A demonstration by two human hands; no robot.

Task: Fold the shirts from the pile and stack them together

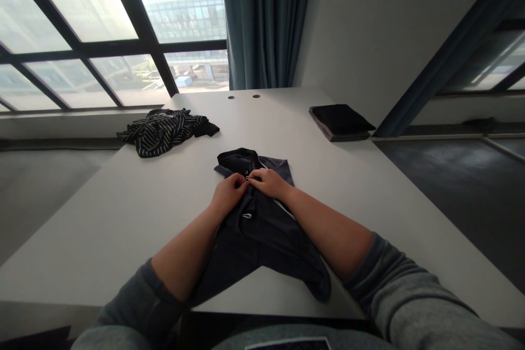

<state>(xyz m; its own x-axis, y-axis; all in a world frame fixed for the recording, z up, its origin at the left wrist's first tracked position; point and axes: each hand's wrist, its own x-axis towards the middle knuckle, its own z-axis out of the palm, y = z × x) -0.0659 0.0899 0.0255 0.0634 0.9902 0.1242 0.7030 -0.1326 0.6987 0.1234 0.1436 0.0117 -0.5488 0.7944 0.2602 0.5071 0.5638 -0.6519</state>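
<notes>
Dark grey pants (270,235) with white side piping lie on the white table (143,229), their black waistband at the far end and the two legs spread toward me. Two small metal eyelets show at the front of the waist. My left hand (229,192) pinches the fabric just below the eyelets. Close beside it, my right hand (268,181) also has its thumb and forefinger closed there, and the fingertips of both hands almost meet. Any small piece between the fingertips is too small to make out. A little white loop or mark shows lower on the front.
A crumpled black-and-white striped garment (164,131) lies at the table's far left. Folded dark clothes (342,121) are stacked near the right edge. Two round cable holes sit at the far edge, before a blue curtain (266,22) and a window (184,5).
</notes>
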